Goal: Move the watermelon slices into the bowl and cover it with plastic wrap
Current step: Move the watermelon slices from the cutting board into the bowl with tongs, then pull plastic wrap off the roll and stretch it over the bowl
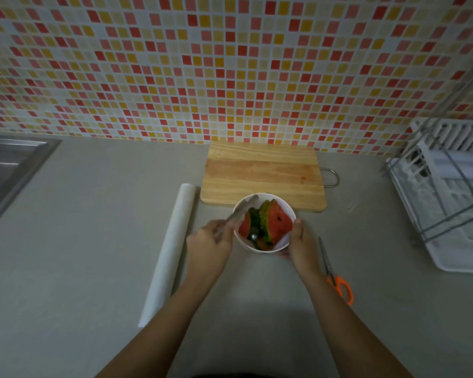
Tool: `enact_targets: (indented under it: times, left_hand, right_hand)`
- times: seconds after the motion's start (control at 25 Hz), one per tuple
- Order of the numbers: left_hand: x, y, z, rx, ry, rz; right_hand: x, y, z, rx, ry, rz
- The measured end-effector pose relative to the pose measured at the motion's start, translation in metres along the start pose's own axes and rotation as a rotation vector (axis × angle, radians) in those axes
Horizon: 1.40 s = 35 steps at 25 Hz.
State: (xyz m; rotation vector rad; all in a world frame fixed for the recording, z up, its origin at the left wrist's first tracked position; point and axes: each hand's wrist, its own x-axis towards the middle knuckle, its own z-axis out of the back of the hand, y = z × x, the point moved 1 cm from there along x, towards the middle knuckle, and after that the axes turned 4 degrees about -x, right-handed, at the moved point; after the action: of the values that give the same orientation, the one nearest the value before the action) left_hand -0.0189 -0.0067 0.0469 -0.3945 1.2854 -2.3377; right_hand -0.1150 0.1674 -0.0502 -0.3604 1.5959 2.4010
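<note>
Left hand (pixel 212 241) gripping metal tongs (pixel 236 215) reaching into round white bowl (pixel 284 207) of red watermelon slices (pixel 277 221), right hand (pixel 299 245) cupping its rim, beside white plastic-wrap roll (pixel 170 252)

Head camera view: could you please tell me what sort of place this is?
Most likely a home kitchen counter: a steel sink at the left, a dish rack at the right, and a wooden cutting board against the tiled wall.
</note>
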Motion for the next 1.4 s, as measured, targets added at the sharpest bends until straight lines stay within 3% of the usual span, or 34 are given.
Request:
enact_targets:
  times: [0.12, 0.4, 0.8, 0.96, 1.08, 1.2, 1.28, 1.4]
  left_hand:
    - [0.043, -0.002, 0.0, -0.091, -0.076, 0.074]
    - [0.156, 0.022, -0.054, 0.343, 0.001, 0.023]
    - [0.178, 0.036, -0.076, 0.471, 0.034, 0.084]
    - [0.145, 0.015, -0.059, 0.212, -0.097, 0.043]
    - [0.093, 0.018, -0.046, 0.045, 0.098, 0.136]
    - [0.047, 0.017, -0.036, -0.262, 0.372, 0.403]
    - [0.036, 0.014, -0.031, -0.419, 0.388, 0.51]
    - [0.019, 0.011, -0.017, -0.5, 0.377, 0.535]
  right_hand:
    - [-0.003, 0.0, -0.002, -0.021, -0.088, 0.051]
    - [-0.006, 0.003, -0.002, -0.149, -0.159, 0.091]
    - [-0.007, 0.006, 0.0, -0.131, -0.182, 0.083]
    - [-0.01, 0.01, 0.002, -0.14, -0.164, 0.112]
    - [-0.009, 0.011, 0.003, -0.148, -0.162, 0.106]
    - [-0.009, 0.015, 0.004, -0.169, -0.151, 0.092]
    - [-0.011, 0.015, 0.002, -0.189, -0.116, 0.088]
    - [-0.028, 0.006, 0.001, -0.201, -0.098, 0.063]
